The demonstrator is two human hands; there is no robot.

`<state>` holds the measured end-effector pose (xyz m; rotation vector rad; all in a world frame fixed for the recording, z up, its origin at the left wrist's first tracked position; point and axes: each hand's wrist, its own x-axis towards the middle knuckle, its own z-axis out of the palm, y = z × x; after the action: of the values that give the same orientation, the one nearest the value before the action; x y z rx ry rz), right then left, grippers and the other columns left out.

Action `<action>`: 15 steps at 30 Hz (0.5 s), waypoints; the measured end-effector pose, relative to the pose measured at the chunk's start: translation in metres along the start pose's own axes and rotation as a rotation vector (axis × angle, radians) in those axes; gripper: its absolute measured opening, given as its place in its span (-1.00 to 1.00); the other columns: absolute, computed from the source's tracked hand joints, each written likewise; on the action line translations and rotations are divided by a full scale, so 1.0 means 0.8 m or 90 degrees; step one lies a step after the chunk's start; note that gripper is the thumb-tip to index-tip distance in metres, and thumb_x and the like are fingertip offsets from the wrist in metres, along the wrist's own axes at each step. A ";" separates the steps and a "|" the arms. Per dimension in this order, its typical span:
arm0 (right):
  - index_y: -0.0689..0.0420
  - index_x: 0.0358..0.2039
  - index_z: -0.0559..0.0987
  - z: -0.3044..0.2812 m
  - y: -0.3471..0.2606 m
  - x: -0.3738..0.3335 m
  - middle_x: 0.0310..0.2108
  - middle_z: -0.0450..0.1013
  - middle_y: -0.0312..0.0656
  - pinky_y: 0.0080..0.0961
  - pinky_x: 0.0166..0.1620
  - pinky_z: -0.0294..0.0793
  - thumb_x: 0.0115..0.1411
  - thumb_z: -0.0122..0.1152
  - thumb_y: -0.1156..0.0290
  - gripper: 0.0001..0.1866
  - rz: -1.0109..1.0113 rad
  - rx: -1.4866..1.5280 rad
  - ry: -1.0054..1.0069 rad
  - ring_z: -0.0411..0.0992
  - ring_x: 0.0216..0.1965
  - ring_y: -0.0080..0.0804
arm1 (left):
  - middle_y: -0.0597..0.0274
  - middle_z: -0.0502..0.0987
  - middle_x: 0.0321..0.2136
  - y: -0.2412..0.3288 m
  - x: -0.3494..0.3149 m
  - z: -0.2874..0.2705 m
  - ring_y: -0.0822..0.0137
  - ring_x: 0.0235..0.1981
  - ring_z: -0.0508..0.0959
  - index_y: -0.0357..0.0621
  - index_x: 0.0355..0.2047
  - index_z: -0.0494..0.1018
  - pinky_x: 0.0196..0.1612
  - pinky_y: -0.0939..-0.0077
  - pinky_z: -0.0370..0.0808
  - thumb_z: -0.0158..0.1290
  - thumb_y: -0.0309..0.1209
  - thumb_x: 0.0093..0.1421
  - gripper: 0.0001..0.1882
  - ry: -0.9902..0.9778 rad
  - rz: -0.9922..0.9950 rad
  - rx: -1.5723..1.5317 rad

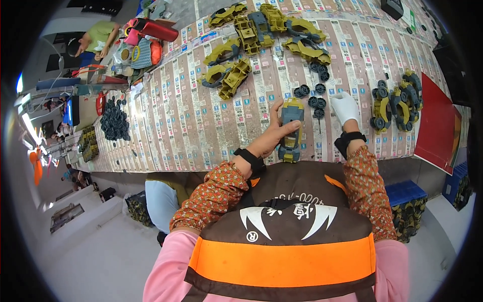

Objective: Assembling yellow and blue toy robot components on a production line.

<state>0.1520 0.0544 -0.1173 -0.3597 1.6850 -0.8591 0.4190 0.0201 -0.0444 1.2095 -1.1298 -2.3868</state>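
A toy vehicle body, grey with olive-yellow ends, is gripped in my bare left hand, its thumb across the top. It lies near the table's front edge and shows no wheels from above. To its right, my white-gloved right hand is closed low over the table. Its fingers curl inward, and whatever they may hold is hidden. Between the hands and just beyond them are several loose black toy wheels, some seemingly joined in pairs.
Olive-and-grey vehicle bodies are piled at the far middle. Vehicles with black wheels stand at the right, beside a red board. A heap of dark small parts lies at the left. A red bottle and another person are far left.
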 end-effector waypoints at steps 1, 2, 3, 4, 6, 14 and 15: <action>0.25 -0.13 0.61 -0.001 0.005 0.017 -0.26 0.63 0.01 -0.31 -0.27 0.60 0.17 0.28 0.35 -0.70 -0.026 -0.250 0.104 0.65 -0.28 -0.18 | 0.07 0.22 0.27 -0.003 0.002 -0.005 0.18 0.27 0.31 0.22 0.45 -0.24 0.25 0.15 0.35 0.26 0.01 0.23 0.03 0.003 0.000 0.000; 0.26 -0.13 0.60 -0.002 0.013 0.030 -0.22 0.63 0.04 -0.26 -0.16 0.60 0.15 0.33 0.28 -0.64 -0.054 -0.499 0.208 0.64 -0.19 -0.12 | 0.13 0.27 0.22 -0.008 0.005 -0.013 0.20 0.23 0.35 0.24 0.45 -0.19 0.22 0.13 0.39 0.25 0.00 0.24 0.00 0.027 -0.013 -0.050; 0.26 -0.13 0.60 0.007 0.014 0.028 -0.22 0.63 0.04 -0.26 -0.16 0.60 0.15 0.33 0.28 -0.64 -0.052 -0.501 0.202 0.64 -0.19 -0.12 | 0.18 0.32 0.18 -0.008 0.001 -0.016 0.22 0.18 0.40 0.25 0.44 -0.15 0.19 0.12 0.42 0.25 -0.02 0.25 -0.04 0.053 -0.030 -0.104; 0.26 -0.14 0.60 0.019 0.016 0.027 -0.21 0.62 0.06 -0.25 -0.08 0.56 0.12 0.36 0.21 -0.59 -0.036 -0.497 0.194 0.61 -0.13 -0.08 | 0.18 0.32 0.18 -0.008 -0.001 -0.020 0.22 0.18 0.40 0.25 0.44 -0.15 0.19 0.12 0.42 0.25 -0.02 0.25 -0.04 0.058 -0.032 -0.106; 0.26 -0.15 0.60 0.029 0.023 0.029 -0.20 0.62 0.08 -0.25 0.00 0.53 0.10 0.39 0.15 -0.54 -0.021 -0.493 0.183 0.59 -0.07 -0.04 | 0.25 0.38 0.09 -0.001 -0.002 -0.027 0.25 0.11 0.45 0.22 0.42 -0.11 0.14 0.11 0.47 0.23 -0.03 0.26 -0.09 0.070 -0.016 -0.171; 0.23 -0.18 0.66 0.013 0.065 0.034 -0.28 0.64 -0.11 -0.46 -0.18 0.54 0.10 0.44 0.23 -0.63 -0.199 -0.133 0.093 0.58 -0.29 -0.42 | 0.25 0.46 0.01 0.007 0.000 -0.025 0.31 0.01 0.55 0.10 0.25 0.17 0.07 0.16 0.56 0.15 0.00 0.32 -0.37 0.079 0.015 -0.270; 0.24 -0.18 0.66 0.026 0.035 -0.004 -0.30 0.62 -0.15 -0.49 -0.19 0.53 0.14 0.41 0.27 -0.67 -0.224 -0.132 0.071 0.55 -0.32 -0.48 | 0.25 0.48 -0.02 0.010 -0.003 -0.023 0.31 -0.02 0.57 0.10 0.23 0.19 0.04 0.18 0.58 0.13 0.03 0.32 -0.39 0.086 0.034 -0.278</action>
<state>0.1782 0.0681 -0.1366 -0.7792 1.8507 -0.9752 0.4333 0.0064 -0.0442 1.1459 -0.5503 -2.3044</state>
